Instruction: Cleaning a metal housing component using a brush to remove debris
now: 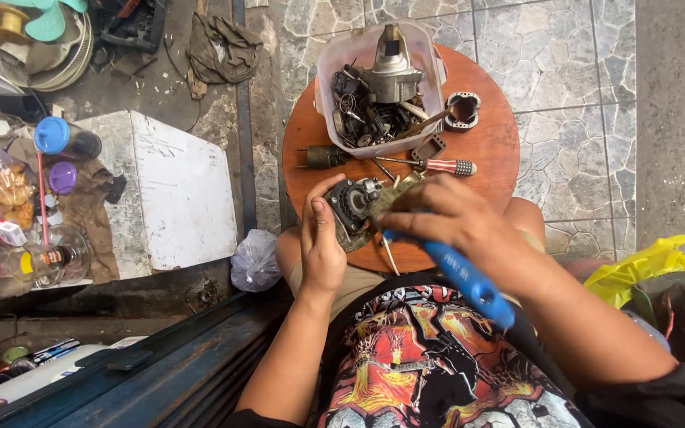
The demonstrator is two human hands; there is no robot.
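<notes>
Round wooden counter [493, 143] carries a clear plastic tub [328, 87] of metal parts, a red-handled screwdriver [445, 166], a dark cylinder part [325, 157] and a metal stator ring [463, 109]. Left on the floor — white box [180, 190], grey plastic bag [254, 260], blue-capped bottle [65, 139], rag [220, 47]. Right edge — yellow bag [644, 265].

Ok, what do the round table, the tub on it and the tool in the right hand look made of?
Round table: reddish-brown wood, by its grain and dull sheen. Tub: translucent plastic, milky walls with the parts showing through. Tool in the right hand: glossy blue handle, probably plastic; its thin tip looks like metal.
</notes>
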